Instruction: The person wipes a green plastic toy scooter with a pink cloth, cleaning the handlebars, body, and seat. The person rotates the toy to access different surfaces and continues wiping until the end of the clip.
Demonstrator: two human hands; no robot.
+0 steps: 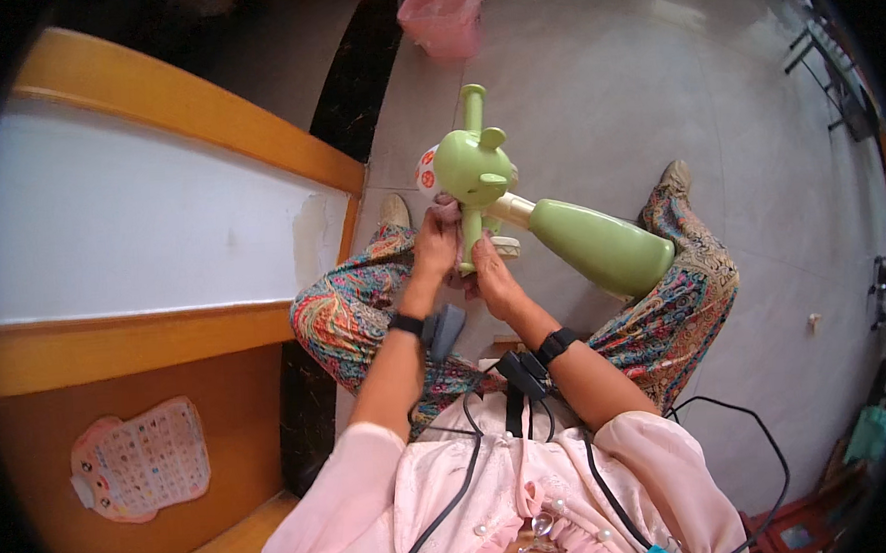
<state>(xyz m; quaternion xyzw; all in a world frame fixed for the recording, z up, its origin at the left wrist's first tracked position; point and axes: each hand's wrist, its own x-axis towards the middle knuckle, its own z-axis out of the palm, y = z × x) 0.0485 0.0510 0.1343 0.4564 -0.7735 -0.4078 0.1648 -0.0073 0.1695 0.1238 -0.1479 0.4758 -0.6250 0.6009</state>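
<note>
In front of me is a child's green ride-on toy [475, 166], with a rounded animal head, two small ears and a handlebar. Its long green seat [599, 246] angles off to the right, the far end beside my right knee. My left hand [435, 247] presses a pinkish-grey cloth [448, 208] against the near handlebar grip [472, 234], just below the head. At the end of that grip my right hand [496, 277] is wrapped around it, thumb on top. Part of the cloth shows under the fingers. A cream wheel [504, 247] is partly hidden behind the right hand.
A pink bin [444, 17] with a liner stands on the grey tiled floor [629, 109]. To the left is a wood-framed white panel [161, 201]. A pink chart [144, 461] hangs below it. Black cables [767, 432] run from my wrist devices and past my right side.
</note>
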